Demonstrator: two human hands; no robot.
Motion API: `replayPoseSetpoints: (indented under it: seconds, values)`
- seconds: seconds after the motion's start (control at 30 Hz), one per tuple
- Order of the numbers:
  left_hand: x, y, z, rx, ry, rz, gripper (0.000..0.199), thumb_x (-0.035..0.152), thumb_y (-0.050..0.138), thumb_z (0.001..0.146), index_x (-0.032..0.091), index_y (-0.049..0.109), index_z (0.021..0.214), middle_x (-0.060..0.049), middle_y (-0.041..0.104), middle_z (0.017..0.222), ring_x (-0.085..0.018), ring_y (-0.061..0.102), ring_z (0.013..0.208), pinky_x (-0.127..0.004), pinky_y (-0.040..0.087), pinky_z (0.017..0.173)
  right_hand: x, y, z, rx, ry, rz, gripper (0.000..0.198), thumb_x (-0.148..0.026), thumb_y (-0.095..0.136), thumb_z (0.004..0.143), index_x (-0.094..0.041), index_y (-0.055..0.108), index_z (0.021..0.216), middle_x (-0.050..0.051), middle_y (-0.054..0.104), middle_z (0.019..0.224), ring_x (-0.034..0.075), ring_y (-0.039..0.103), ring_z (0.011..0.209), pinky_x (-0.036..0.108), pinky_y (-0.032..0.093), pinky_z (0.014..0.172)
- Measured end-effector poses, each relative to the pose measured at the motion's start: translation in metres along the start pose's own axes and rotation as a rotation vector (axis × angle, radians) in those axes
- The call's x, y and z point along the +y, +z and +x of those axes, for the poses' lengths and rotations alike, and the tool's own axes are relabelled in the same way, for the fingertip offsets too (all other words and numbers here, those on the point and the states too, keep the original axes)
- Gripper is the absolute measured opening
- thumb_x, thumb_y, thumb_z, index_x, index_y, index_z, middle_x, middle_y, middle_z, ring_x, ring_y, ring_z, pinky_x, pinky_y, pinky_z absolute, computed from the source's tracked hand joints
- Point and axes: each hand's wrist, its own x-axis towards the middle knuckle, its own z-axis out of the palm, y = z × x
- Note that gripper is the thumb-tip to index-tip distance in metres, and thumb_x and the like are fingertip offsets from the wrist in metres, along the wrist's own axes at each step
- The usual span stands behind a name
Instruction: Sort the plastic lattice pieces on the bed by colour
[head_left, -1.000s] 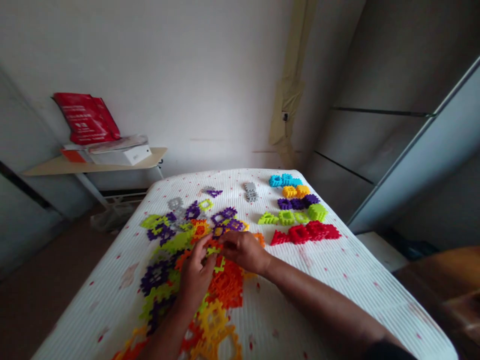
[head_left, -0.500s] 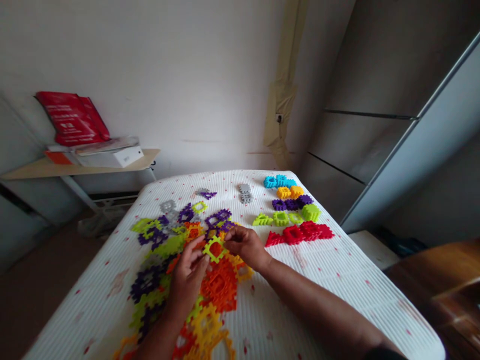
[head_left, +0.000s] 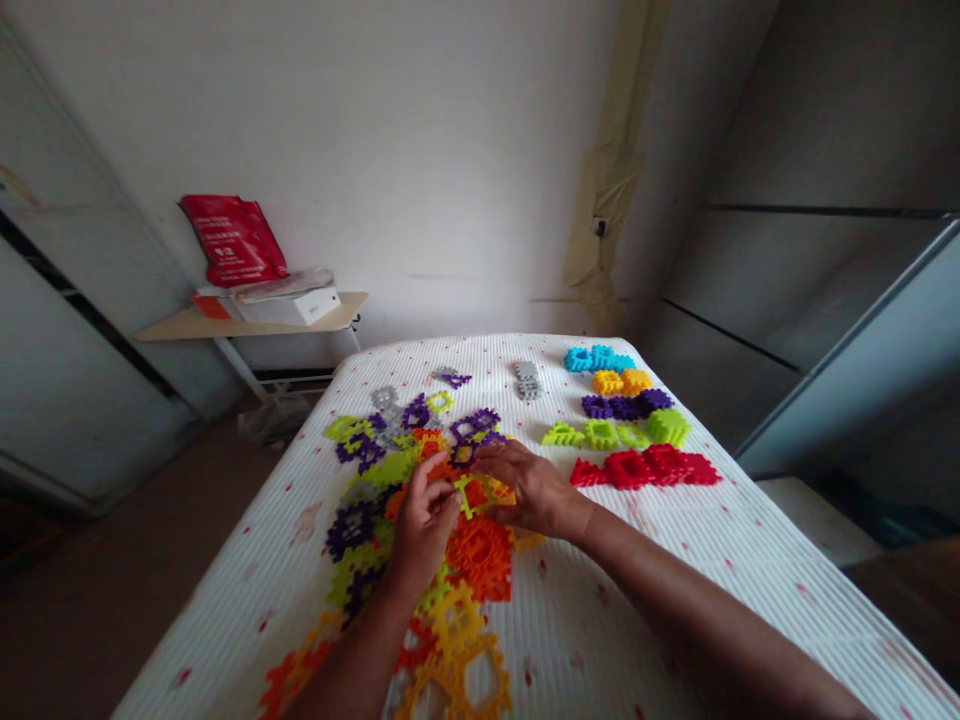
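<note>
Over the heap, my left hand has its fingers curled, thumb tip at the left edge of a lime-green toothed square building piece with an open middle. My right hand is just right of that piece, its fingers stretched out and the thumb apart below them. Below lie orange toothed pieces, with yellow frame pieces nearer me. Purple pieces and green ones spread to the left. My fingers partly cover the heap.
On the table's right, pieces stand in rows by colour: blue, yellow, purple, green and red. Grey pieces stack near the back. A side table holds a red bag and white box.
The view has swung left, so everything appears further right. My right hand's fingers have opened out from a pinch beside the green piece. My left fingers have curled in more.
</note>
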Motion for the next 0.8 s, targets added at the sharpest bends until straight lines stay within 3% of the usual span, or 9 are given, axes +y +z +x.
replayPoseSetpoints:
  seconds: [0.27,0.43,0.67,0.8]
  values:
    - [-0.005,-0.002,-0.001,-0.043,0.021,0.033,0.057,0.030,0.055,0.077,0.024,0.033,0.129,0.004,0.054,0.072,-0.008,0.045,0.052,-0.019,0.037,0.050,-0.004,-0.002,0.009,-0.195,0.023,-0.194,0.051,-0.033,0.066,0.073,-0.020,0.051,0.120,0.007,0.062,0.107,0.022,0.052,0.096,0.031,0.043,0.078]
    - [-0.007,0.000,0.001,-0.075,-0.004,0.044,0.063,0.032,0.058,0.075,0.022,0.031,0.131,0.003,0.057,0.070,-0.010,0.049,0.054,-0.021,0.041,0.053,-0.005,-0.010,0.004,-0.261,-0.082,-0.396,0.052,-0.039,0.059,0.078,-0.017,0.046,0.123,0.009,0.063,0.097,0.023,0.051,0.089,0.034,0.039,0.076]
    - [-0.010,0.000,0.000,-0.090,-0.040,0.019,0.065,0.034,0.060,0.074,0.026,0.031,0.132,0.003,0.059,0.074,-0.010,0.052,0.054,-0.021,0.044,0.053,-0.007,-0.001,-0.001,-0.236,-0.124,-0.475,0.049,-0.038,0.052,0.080,-0.018,0.042,0.125,0.007,0.064,0.092,0.023,0.052,0.083,0.035,0.036,0.070]
    - [-0.009,0.000,-0.001,-0.070,-0.029,0.028,0.067,0.036,0.060,0.073,0.025,0.031,0.133,0.002,0.060,0.074,-0.011,0.054,0.055,-0.023,0.046,0.054,0.001,-0.019,-0.001,-0.206,-0.068,-0.408,0.057,-0.040,0.058,0.076,-0.016,0.043,0.125,0.009,0.063,0.096,0.023,0.053,0.089,0.034,0.038,0.073]
